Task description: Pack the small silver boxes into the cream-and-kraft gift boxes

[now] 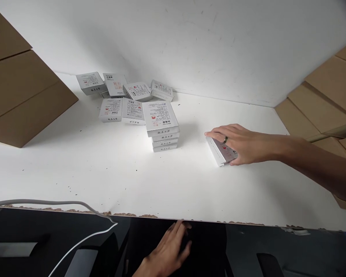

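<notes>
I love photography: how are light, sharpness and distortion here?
In the head view, soft light brightens the white table; the box under the right hand looks partly shaded; the left hand shows against darkness; print on the stacked boxes looks fairly crisp; side cardboard slants steeply, perhaps from wide-angle stretching.

A white wall [190, 46], marked by small scuffs, is met by a white tabletop [127, 165] whose front edge [127, 215] is chipped to brown board. The surface is flanked by brown cardboard cartons [23, 92]. Soft, pale light is spread over both wall and tabletop. Below, dimly lit, what may be dark floor [245, 246] is glimpsed.
</notes>
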### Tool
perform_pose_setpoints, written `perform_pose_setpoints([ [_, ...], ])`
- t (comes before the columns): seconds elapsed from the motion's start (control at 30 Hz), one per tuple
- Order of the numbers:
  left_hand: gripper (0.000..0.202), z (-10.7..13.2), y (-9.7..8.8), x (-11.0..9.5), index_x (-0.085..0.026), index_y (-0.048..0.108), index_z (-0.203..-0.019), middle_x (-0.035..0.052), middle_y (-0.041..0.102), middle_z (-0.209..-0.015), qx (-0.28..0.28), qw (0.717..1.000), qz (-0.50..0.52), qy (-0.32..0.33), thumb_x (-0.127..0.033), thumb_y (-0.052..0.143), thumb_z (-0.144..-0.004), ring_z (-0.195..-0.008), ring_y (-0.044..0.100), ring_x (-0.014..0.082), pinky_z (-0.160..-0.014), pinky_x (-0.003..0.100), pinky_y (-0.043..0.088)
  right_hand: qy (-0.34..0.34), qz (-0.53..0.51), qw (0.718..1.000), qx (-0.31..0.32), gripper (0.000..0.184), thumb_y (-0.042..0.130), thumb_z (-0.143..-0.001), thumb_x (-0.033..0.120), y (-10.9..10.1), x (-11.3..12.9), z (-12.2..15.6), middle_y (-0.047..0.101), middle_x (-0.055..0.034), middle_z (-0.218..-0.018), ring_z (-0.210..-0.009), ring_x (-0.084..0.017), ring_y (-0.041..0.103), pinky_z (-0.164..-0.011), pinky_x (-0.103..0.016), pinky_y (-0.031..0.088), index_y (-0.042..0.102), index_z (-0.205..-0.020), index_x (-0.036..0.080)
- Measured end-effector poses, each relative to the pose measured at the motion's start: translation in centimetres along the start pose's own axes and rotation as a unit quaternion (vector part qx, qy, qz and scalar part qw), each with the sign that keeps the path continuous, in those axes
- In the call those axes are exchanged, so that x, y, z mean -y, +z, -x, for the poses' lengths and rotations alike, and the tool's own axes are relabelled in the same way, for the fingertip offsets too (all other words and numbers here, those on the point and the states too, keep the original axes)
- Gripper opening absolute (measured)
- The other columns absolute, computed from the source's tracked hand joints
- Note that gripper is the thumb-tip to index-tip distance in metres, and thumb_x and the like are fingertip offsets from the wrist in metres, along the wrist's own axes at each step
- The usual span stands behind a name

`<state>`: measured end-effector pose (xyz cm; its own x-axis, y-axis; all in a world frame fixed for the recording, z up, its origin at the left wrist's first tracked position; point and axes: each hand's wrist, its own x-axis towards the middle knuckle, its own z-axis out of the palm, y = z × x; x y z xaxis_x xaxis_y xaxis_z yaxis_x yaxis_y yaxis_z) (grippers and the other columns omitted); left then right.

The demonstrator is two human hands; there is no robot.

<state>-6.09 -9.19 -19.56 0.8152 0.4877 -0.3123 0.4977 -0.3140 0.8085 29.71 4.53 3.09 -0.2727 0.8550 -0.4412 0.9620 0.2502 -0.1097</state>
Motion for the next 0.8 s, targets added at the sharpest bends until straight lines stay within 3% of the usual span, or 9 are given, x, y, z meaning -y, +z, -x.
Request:
perform_pose_setpoints([
  [0.07,0.035,0.0,0.1,0.2,-0.029,0.051,-0.135,0.0080,0.064,-0.137,0.001,1.000,0.000,0.003,-0.023,0.056,-0.100,-0.134,0.062,0.0275,-0.114,0.048,0.054,0.002,0.020,1.000,-0.001,0.092,0.070,-0.069,0.046,0.5,0.1,-0.2,0.054,-0.0107,-0.139,-0.130,-0.043,0.049,-0.099,-0.058,0.049,0.041,-0.155,0.040],
  [0.17,0.037,0.0,0.2,0.4,-0.028,0.050,-0.137,0.0087,0.062,-0.140,0.003,1.000,0.001,0.007,-0.023,0.055,-0.101,-0.136,0.060,0.0275,-0.114,0.047,0.054,0.027,0.018,0.999,0.032,0.081,0.072,-0.065,0.044,0.7,-0.2,-0.3,0.056,-0.0117,-0.123,-0.112,-0.038,0.056,-0.084,-0.048,0.052,0.055,-0.144,0.037],
  [0.4,0.042,-0.1,0.7,0.2,-0.028,0.048,-0.141,0.0090,0.060,-0.145,0.002,1.000,0.000,0.013,-0.022,0.056,-0.100,-0.142,0.056,0.0275,-0.119,0.047,0.050,0.032,-0.012,0.999,0.022,0.064,0.068,-0.070,0.048,0.1,-0.9,-2.0,0.052,-0.0119,-0.127,-0.107,-0.033,0.056,-0.074,-0.042,0.053,0.059,-0.131,0.030],
  [0.53,0.042,0.0,0.7,0.1,-0.027,0.048,-0.140,0.0086,0.063,-0.142,-0.012,1.000,-0.003,0.008,-0.024,0.058,-0.100,-0.140,0.058,0.0259,-0.116,0.042,0.053,0.066,-0.043,0.997,-0.009,0.082,0.070,-0.070,0.056,-1.7,-0.4,-5.2,0.054,-0.0098,-0.127,-0.110,-0.034,0.058,-0.075,-0.043,0.056,0.046,-0.146,0.034],
  [0.63,0.046,0.4,0.5,0.4,-0.029,0.047,-0.143,0.0081,0.064,-0.140,-0.021,1.000,-0.002,0.001,-0.023,0.059,-0.099,-0.134,0.062,0.0244,-0.113,0.040,0.055,0.084,-0.018,0.996,0.001,0.120,0.077,-0.061,0.071,-3.8,-0.2,-8.4,0.050,-0.0114,-0.141,-0.130,-0.043,0.050,-0.090,-0.055,0.056,0.022,-0.162,0.038],
  [0.7,0.052,0.8,0.5,0.9,-0.031,0.043,-0.148,0.0085,0.064,-0.142,-0.023,1.000,0.002,-0.019,-0.025,0.059,-0.100,-0.135,0.062,0.0250,-0.114,0.041,0.055,0.069,-0.009,0.998,0.004,0.147,0.082,-0.052,0.080,-6.1,-0.4,-10.7,0.038,-0.0131,-0.158,-0.143,-0.048,0.039,-0.103,-0.064,0.051,0.001,-0.167,0.035],
  [0.77,0.057,1.2,0.6,1.4,-0.032,0.038,-0.154,0.0091,0.061,-0.148,-0.019,0.999,0.013,-0.048,-0.029,0.058,-0.101,-0.139,0.059,0.0265,-0.115,0.043,0.053,0.048,-0.015,0.997,-0.058,0.151,0.079,-0.054,0.085,-8.8,-0.8,-13.3,0.030,-0.0107,-0.166,-0.147,-0.046,0.038,-0.108,-0.063,0.048,-0.007,-0.167,0.035],
  [0.8,0.059,1.4,0.6,1.6,-0.033,0.036,-0.156,0.0090,0.059,-0.151,-0.015,0.998,0.020,-0.063,-0.031,0.057,-0.101,-0.142,0.056,0.0272,-0.117,0.044,0.052,0.049,-0.014,0.992,-0.113,0.143,0.075,-0.058,0.088,-10.2,-0.9,-14.8,0.034,-0.0092,-0.165,-0.143,-0.043,0.045,-0.107,-0.060,0.051,-0.002,-0.167,0.037],
])
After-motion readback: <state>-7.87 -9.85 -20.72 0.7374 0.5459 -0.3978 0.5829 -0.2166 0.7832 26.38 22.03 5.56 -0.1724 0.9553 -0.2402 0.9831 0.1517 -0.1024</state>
